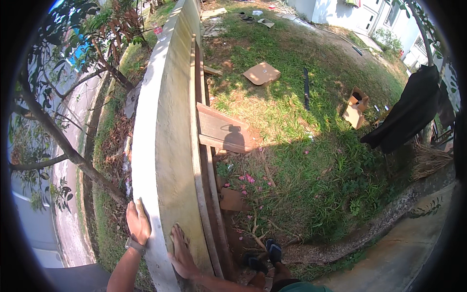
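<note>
A long wall (168,146) with a pale sunlit top runs away in front of me, its inner face yellowed and stained. My left hand (138,224) lies at the outer edge of the wall's top, its fingers stretched out and the thumb toward the top surface. A watch (134,245) circles that wrist. Against the inner face rests my right hand (181,250), its fingers extended on the surface. No held object shows in either hand, though the right palm is hidden.
Long boards (198,141) lean along the wall's inner side, beside a wide plank (226,129). Cardboard (261,73) and an open box (356,107) lie on the grass. A tree trunk (73,153) stands outside the wall. Dark cloth (411,109) hangs at right; a rough log (340,253) lies near my feet.
</note>
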The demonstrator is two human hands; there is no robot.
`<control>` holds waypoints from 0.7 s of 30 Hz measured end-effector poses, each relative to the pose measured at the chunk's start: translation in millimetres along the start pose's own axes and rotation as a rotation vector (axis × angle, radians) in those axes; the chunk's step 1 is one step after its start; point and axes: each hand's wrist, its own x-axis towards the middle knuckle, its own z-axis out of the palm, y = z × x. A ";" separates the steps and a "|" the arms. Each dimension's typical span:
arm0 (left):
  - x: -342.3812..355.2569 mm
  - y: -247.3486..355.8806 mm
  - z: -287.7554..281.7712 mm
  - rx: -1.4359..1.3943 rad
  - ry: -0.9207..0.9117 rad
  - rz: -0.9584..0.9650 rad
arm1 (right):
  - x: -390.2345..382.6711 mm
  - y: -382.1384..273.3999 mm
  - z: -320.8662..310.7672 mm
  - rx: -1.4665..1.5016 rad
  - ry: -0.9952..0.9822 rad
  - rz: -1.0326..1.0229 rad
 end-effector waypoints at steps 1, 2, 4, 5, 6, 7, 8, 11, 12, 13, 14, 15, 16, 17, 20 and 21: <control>0.5 -1.2 0.0 0.006 0.046 0.005 | 31.7 4.1 -7.0 -0.018 -0.037 0.141; 0.4 -2.2 0.5 0.005 0.070 0.068 | 41.4 1.8 -7.4 -0.041 -0.051 0.139; 1.0 -2.8 0.4 0.112 0.105 -0.002 | 46.7 -12.8 -10.2 -0.021 -0.114 0.176; 2.9 -2.2 0.7 0.159 0.075 -0.053 | 47.6 -26.1 -13.6 -0.035 -0.090 0.123; 2.7 -2.1 1.3 0.105 0.072 -0.003 | 30.7 -33.8 -13.1 -0.013 -0.103 0.083; 3.0 -1.6 1.1 0.095 0.022 -0.036 | -2.1 -41.4 -6.4 0.009 -0.112 0.061; 2.0 -0.7 0.3 0.138 0.030 -0.100 | -20.7 -60.5 -4.3 0.044 -0.134 0.043; 0.7 4.1 -2.8 0.095 0.066 -0.009 | 27.0 -26.6 -5.9 -0.096 -0.134 0.129; 0.7 6.3 -3.9 0.098 0.116 0.061 | 61.1 -8.7 -9.1 0.004 -0.072 0.133; 1.5 8.1 -4.6 0.099 0.097 0.002 | 87.7 15.5 -12.0 -0.006 -0.004 0.127; 1.2 9.5 -5.0 0.093 0.033 -0.084 | 101.1 39.1 -16.1 -0.058 -0.002 0.186; 1.9 10.6 -5.8 0.090 0.007 -0.078 | 76.8 57.7 -19.4 0.022 0.032 0.363; 1.5 11.4 -5.7 0.064 0.020 -0.076 | 55.7 71.0 -23.0 0.084 0.087 0.502; 2.0 11.9 -6.5 0.096 0.024 -0.071 | 10.3 85.7 -23.1 0.036 0.072 0.573; 0.7 14.0 -8.3 0.154 0.046 -0.048 | -105.2 45.2 -14.5 -0.020 -0.093 0.812; 1.2 14.5 -8.8 0.140 0.013 -0.078 | -122.1 13.2 -10.1 0.004 -0.124 0.672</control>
